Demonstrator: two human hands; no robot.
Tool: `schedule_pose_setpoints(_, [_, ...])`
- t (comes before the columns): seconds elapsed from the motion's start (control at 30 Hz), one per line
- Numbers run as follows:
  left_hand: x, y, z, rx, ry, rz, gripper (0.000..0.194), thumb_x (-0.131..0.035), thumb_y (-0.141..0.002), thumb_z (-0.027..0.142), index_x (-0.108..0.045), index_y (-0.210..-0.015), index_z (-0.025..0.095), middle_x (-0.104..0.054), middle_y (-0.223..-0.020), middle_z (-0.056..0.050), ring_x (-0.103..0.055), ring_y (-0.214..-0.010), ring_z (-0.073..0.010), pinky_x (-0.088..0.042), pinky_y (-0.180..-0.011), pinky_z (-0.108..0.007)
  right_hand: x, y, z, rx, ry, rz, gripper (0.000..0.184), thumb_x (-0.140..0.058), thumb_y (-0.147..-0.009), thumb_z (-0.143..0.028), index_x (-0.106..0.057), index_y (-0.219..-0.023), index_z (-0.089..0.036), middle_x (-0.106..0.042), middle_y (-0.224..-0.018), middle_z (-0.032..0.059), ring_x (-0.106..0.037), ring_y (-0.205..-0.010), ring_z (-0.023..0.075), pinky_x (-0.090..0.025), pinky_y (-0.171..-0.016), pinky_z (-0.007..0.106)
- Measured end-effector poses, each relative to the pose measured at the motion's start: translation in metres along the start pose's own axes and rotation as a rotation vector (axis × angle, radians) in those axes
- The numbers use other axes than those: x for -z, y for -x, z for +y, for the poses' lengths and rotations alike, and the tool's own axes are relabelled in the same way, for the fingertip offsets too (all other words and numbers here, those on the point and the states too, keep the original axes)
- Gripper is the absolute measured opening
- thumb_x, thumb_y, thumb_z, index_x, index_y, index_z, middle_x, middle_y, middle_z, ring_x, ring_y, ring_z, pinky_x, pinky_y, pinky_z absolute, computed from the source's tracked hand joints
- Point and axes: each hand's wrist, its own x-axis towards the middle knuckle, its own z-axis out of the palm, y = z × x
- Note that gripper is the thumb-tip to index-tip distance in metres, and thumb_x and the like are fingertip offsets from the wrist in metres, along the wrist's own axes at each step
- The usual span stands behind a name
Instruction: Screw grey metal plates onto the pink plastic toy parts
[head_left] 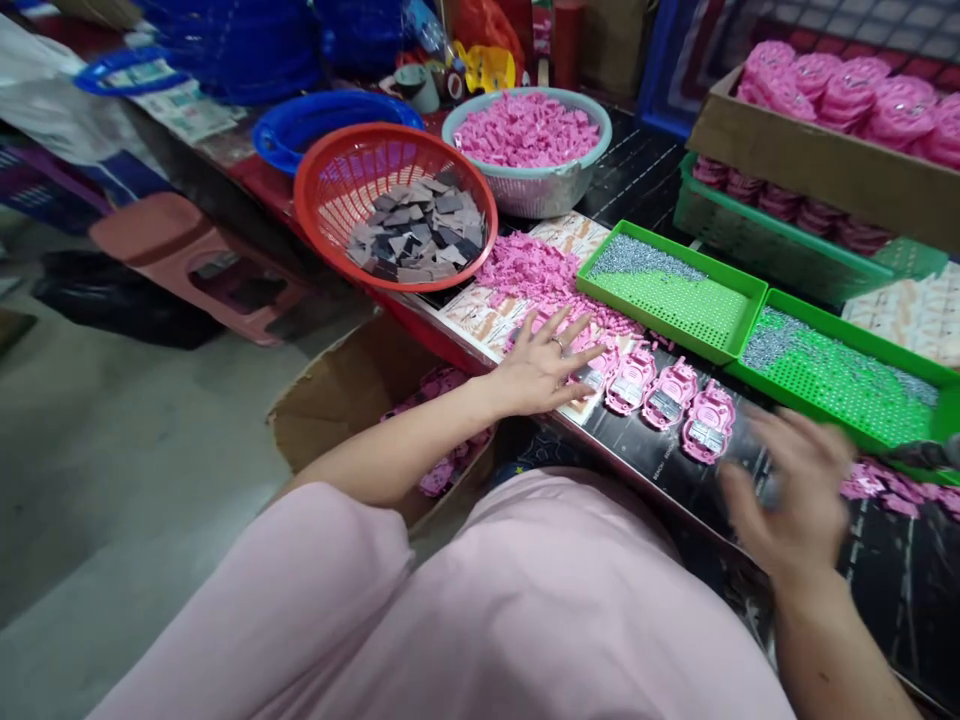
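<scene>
My left hand [546,365] lies with its fingers spread over the left end of a row of pink plastic casings [667,393], partly covering them. Each uncovered casing has a dark grey and silvery part in its lower half. To the right of the row my right hand [799,490] hovers, smeared by motion, its thumb apart from the fingers; nothing shows clearly in it. Behind my left hand spreads a heap of small pink plastic pieces [529,268]. Two green trays [667,312] with small silvery metal pieces stand beyond the casings.
A red basket [322,215] of grey and dark flat pieces overhangs the table's left edge. Behind it stands a pale basin [517,185] of pink pieces. A cardboard box [817,165] with pink stacks sits back right. An open carton [322,400] and a pink stool [161,235] are below left.
</scene>
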Motion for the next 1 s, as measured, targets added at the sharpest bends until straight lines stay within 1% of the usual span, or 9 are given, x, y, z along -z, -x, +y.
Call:
schedule_pose_setpoints(0.2, [-0.006,0.021,0.012,-0.017,-0.009,-0.105,0.059,-0.048,-0.092,0.057,-0.040,-0.145,0.032,-0.034,-0.153,-0.012,-0.030,-0.140,-0.0384,-0.017,-0.106,-0.073,-0.054,0.005,-0.033,-0.006,0.289,-0.370,0.057,-0.038,-0.095,-0.054,-0.036,-0.146,-0.029,-0.026,-0.156,0.0115,-0.023,-0.142,0.0376,-0.028,-0.104,0.070])
schedule_pose_setpoints(0.4, [-0.004,0.082,0.002,0.095,-0.059,-0.013,0.051,-0.045,-0.095,0.052,-0.046,-0.141,0.031,-0.042,-0.149,-0.012,-0.038,-0.136,-0.0373,-0.025,-0.105,-0.067,-0.069,0.002,-0.074,0.091,0.198,-0.389,0.061,-0.043,-0.092,-0.058,-0.040,-0.145,-0.028,-0.026,-0.156,0.0158,-0.022,-0.143,0.0387,-0.019,-0.108,0.070])
schedule_pose_setpoints(0.5, [-0.001,0.139,-0.019,0.211,-0.108,0.010,0.045,-0.038,-0.098,0.046,-0.053,-0.136,0.027,-0.047,-0.145,-0.013,-0.044,-0.132,-0.0331,-0.030,-0.106,-0.059,-0.089,-0.017,-0.116,0.258,0.044,-0.406,0.065,-0.046,-0.091,-0.059,-0.040,-0.145,-0.024,-0.027,-0.154,0.0205,-0.023,-0.142,0.0417,-0.017,-0.105,0.074])
schedule_pose_setpoints(0.6, [-0.001,0.194,-0.045,0.389,-0.176,0.122,0.048,-0.030,-0.099,0.043,-0.054,-0.136,0.024,-0.053,-0.140,-0.013,-0.045,-0.131,-0.0327,-0.028,-0.107,-0.059,-0.106,-0.044,-0.160,0.472,-0.023,-0.398,0.069,-0.048,-0.085,-0.068,-0.040,-0.144,-0.033,-0.028,-0.156,0.0101,-0.024,-0.143,0.0325,-0.021,-0.112,0.064])
schedule_pose_setpoints(0.7, [-0.004,0.225,-0.062,0.552,-0.222,0.234,0.052,-0.027,-0.098,0.043,-0.056,-0.133,0.016,-0.054,-0.137,-0.017,-0.045,-0.131,-0.0339,-0.029,-0.108,-0.058,-0.105,-0.072,-0.186,0.784,-0.189,-0.275,0.051,-0.042,-0.094,-0.058,-0.048,-0.137,-0.032,-0.034,-0.154,0.0049,-0.024,-0.144,0.0230,-0.016,-0.117,0.056])
schedule_pose_setpoints(0.77, [-0.008,0.226,-0.068,0.551,-0.224,0.281,0.050,-0.029,-0.097,0.042,-0.057,-0.131,0.017,-0.055,-0.136,-0.016,-0.047,-0.130,-0.0327,-0.030,-0.108,-0.056,-0.092,-0.096,-0.184,0.865,-0.262,-0.186,0.040,-0.041,-0.097,-0.047,-0.059,-0.126,-0.027,-0.046,-0.146,0.0043,-0.032,-0.140,0.0192,-0.014,-0.119,0.050])
schedule_pose_setpoints(0.83, [-0.011,0.212,-0.071,0.469,-0.214,0.329,0.046,-0.034,-0.096,0.042,-0.058,-0.128,0.019,-0.056,-0.135,-0.015,-0.049,-0.127,-0.0323,-0.032,-0.108,-0.056,-0.069,-0.127,-0.163,0.778,-0.251,-0.158,0.031,-0.049,-0.094,-0.042,-0.066,-0.114,-0.026,-0.058,-0.134,0.0017,-0.043,-0.132,0.0171,-0.021,-0.119,0.042])
schedule_pose_setpoints(0.9, [-0.012,0.188,-0.073,0.370,-0.191,0.388,0.042,-0.038,-0.095,0.040,-0.060,-0.125,0.020,-0.058,-0.133,-0.014,-0.052,-0.124,-0.0316,-0.035,-0.106,-0.056,-0.038,-0.165,-0.127,0.541,-0.187,-0.130,0.023,-0.059,-0.088,-0.039,-0.069,-0.106,-0.027,-0.065,-0.124,-0.0010,-0.050,-0.124,0.0156,-0.034,-0.113,0.034])
schedule_pose_setpoints(1.0, [-0.009,0.144,-0.075,0.277,-0.114,0.482,0.036,-0.043,-0.094,0.035,-0.061,-0.122,0.022,-0.059,-0.132,-0.012,-0.055,-0.122,-0.0279,-0.039,-0.106,-0.052,0.014,-0.228,-0.061,0.239,-0.073,0.009,0.026,-0.053,-0.093,-0.035,-0.068,-0.108,-0.020,-0.068,-0.115,0.0058,-0.055,-0.116,0.0203,-0.039,-0.108,0.039])
